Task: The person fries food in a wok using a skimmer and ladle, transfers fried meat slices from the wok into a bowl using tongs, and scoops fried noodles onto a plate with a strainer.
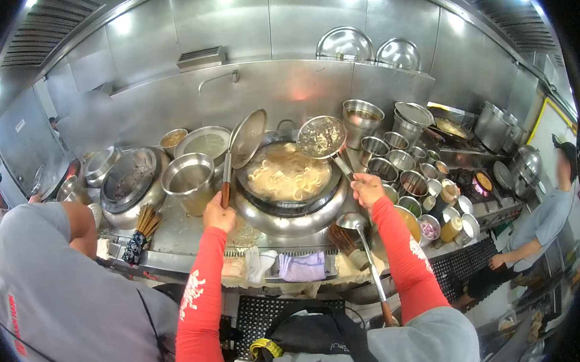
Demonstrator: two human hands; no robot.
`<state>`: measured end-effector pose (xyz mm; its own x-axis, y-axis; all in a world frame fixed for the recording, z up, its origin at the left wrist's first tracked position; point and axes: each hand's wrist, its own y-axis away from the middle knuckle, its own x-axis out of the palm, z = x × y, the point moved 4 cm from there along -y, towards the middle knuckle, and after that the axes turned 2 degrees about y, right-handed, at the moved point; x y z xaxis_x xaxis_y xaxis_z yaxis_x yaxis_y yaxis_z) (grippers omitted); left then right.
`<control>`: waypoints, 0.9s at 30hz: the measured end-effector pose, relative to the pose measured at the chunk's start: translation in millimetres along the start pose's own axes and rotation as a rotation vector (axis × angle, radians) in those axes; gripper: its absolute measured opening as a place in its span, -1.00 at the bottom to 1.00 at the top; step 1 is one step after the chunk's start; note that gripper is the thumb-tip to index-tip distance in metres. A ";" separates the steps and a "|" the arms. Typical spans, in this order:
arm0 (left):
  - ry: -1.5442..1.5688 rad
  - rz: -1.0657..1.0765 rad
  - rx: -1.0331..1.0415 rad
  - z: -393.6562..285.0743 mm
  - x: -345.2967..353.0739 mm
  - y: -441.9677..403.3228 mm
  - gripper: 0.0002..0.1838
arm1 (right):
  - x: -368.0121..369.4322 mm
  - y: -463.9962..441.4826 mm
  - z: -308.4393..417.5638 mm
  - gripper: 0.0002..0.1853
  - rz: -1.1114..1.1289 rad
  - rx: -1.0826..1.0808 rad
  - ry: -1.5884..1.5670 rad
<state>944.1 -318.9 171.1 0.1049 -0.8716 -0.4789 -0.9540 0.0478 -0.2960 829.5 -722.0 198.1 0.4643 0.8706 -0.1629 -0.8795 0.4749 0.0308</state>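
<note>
While the wok (292, 210) sits midway from left to right, the skimmer (249, 139) rises by its far left edge, long axis running far and slightly right from the left hand (220, 215); the strainer (321, 137) points far and left from the right hand (369, 190). Both look stiff, lightish, perhaps greasy, best held by their handles (226, 185), where the visible fingers wrap closed.

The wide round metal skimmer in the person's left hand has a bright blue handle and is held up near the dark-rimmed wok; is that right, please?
Not quite: the head view shows its handle is brown, not blue. The wide round metal skimmer is indeed in the left hand, held up near the dark-rimmed wok.
</note>
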 end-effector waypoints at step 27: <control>-0.653 0.265 0.301 -30.8 78.8 35.9 -0.34 | -3.9 -16.8 6.5 -0.54 0.002 0.016 -0.110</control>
<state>909.5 -400.9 148.2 0.1171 -0.3514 -0.9289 -0.8624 0.4279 -0.2706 843.1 -732.5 204.6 0.4721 0.8799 -0.0536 -0.8790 0.4745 0.0468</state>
